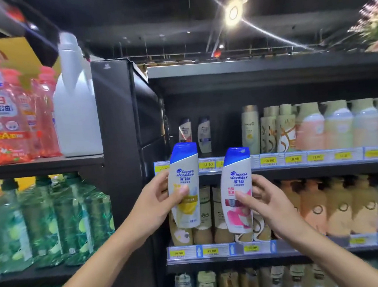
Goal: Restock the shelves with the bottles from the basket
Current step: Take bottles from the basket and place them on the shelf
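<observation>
My left hand [158, 199] grips a white shampoo bottle with a blue cap and yellow label [184, 185], held upright. My right hand [268, 201] grips a second white shampoo bottle with a blue cap and pink label [236, 191], tilted slightly right. Both bottles hang in front of the upper shelf edge [276, 161] with its yellow price tags. On that shelf, behind the bottles, stand two small dark-capped shampoo bottles [195, 132] with bare space around them. The basket is out of view.
Cream and pastel bottles [314, 127] fill the upper shelf's right side. Brown and peach bottles [340, 208] crowd the shelf below. A black upright panel [118, 131] divides off the left unit, which holds a white jug [76, 107], red detergent packs [5, 118] and green bottles [44, 222].
</observation>
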